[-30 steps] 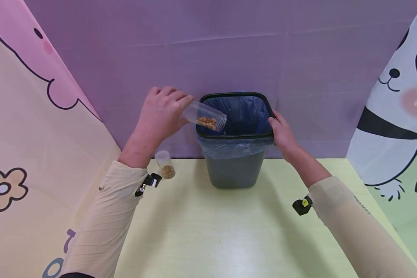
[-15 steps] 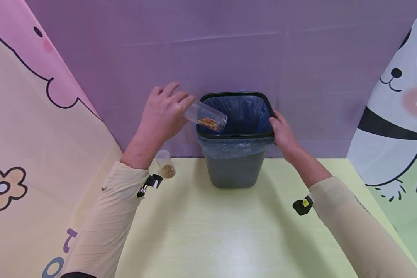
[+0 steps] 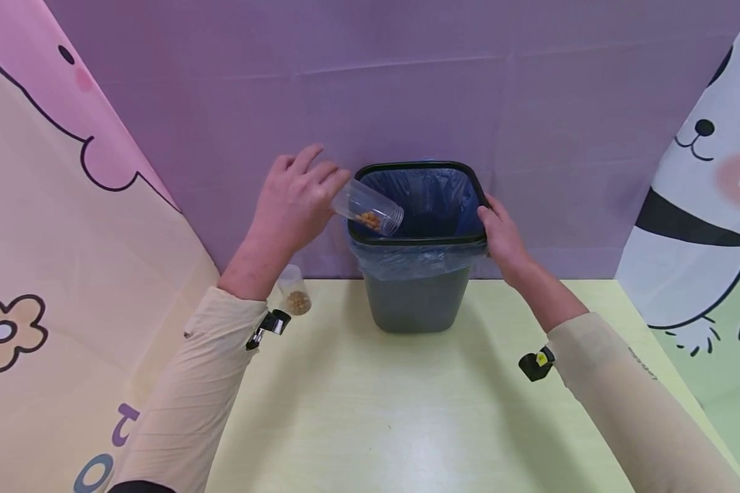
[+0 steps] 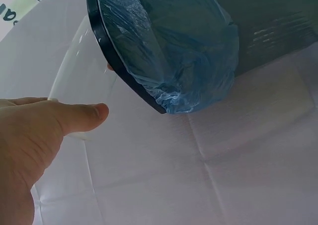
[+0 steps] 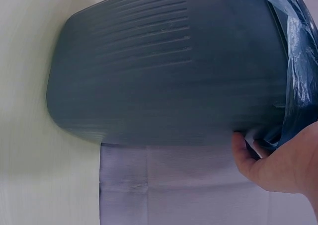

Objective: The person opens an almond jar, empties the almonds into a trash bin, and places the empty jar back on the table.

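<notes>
My left hand (image 3: 299,198) grips a clear plastic jar (image 3: 359,198) by its base end, tilted with its mouth down over the left rim of a grey trash can (image 3: 416,298). Small brown nuggets (image 3: 370,220) lie near the jar's mouth. A blue plastic bag (image 3: 432,198) lines the can and folds over the outside under a black rim ring (image 3: 419,242). My right hand (image 3: 502,236) holds the can's right rim. In the right wrist view its fingers (image 5: 241,150) curl under the bag's edge. The left wrist view shows my thumb (image 4: 82,116) against the jar.
A second clear jar (image 3: 294,291) with brown pieces at its bottom stands on the pale table (image 3: 370,411), left of the can and near my left forearm. A purple cloth backdrop (image 3: 345,82) rises right behind the can. Printed panels flank both sides.
The nuggets in the tilted jar have become fewer and gathered toward its mouth. My left hand has shifted slightly right, its index finger lifted. My right hand and the can stay put.
</notes>
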The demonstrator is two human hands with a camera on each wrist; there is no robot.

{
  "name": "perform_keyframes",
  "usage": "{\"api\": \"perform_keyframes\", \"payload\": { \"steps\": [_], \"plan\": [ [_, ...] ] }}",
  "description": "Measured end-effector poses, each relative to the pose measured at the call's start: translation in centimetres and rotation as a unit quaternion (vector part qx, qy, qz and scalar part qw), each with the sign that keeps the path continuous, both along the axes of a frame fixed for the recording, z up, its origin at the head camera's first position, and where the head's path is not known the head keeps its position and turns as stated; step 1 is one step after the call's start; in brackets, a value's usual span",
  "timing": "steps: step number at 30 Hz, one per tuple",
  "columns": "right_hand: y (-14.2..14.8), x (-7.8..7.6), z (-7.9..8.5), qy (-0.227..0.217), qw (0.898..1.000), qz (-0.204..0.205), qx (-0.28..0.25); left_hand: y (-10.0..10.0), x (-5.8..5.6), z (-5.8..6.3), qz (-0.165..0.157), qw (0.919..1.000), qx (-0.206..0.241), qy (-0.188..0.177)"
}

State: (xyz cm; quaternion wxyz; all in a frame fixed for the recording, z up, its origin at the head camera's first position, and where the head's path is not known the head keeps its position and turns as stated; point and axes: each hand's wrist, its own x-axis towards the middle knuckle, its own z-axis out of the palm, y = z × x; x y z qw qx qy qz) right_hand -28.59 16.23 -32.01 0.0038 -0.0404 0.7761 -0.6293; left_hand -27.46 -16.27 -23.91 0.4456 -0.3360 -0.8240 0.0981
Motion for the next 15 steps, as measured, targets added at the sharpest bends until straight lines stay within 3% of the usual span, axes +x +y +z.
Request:
{"api": "perform_keyframes", "payload": {
  "steps": [15],
  "plan": [
    [0.1,-0.32,0.17,-0.008,1.0,0.005,-0.004,0.07,-0.23,-0.04,-0.003,0.9995,0.013,0.03]
  ]
}}
